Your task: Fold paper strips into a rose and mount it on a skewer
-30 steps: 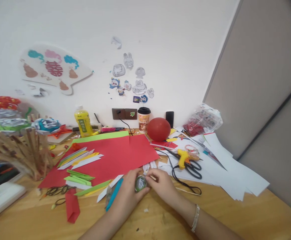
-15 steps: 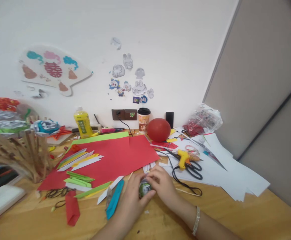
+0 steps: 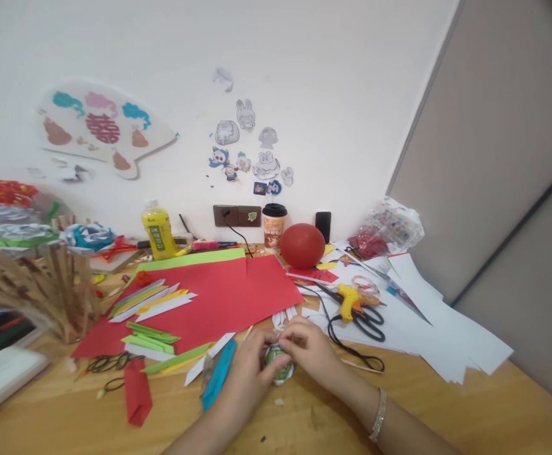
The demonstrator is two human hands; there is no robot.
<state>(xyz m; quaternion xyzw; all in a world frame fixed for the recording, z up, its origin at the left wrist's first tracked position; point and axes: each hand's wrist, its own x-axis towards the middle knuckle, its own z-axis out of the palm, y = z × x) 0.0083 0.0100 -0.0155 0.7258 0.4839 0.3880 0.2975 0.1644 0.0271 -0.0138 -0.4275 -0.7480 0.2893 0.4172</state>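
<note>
A small round green-and-white paper piece (image 3: 273,360) sits between my hands above the wooden table. My left hand (image 3: 253,370) wraps round its left side, thumb over the near face. At its upper right, the fingertips of my right hand (image 3: 307,344) are pinched together against the piece; fingers cover part of it. Just left of my left hand lie a folded blue paper strip (image 3: 219,376) and a white strip (image 3: 210,359). Folded green strips (image 3: 150,338) lie farther left, beside a red folded paper (image 3: 137,392).
Red sheets (image 3: 238,294) cover the middle. A yellow glue gun (image 3: 348,302), black-handled scissors (image 3: 368,324) and white paper (image 3: 451,335) lie to the right. Behind stand a red balloon (image 3: 303,245), a lidded cup (image 3: 274,229) and a yellow bottle (image 3: 158,232). Wooden sticks (image 3: 62,294) stand left.
The round paper piece has turned between my hands, so more of its green and white face shows. My hands have barely shifted; the other things lie as before.
</note>
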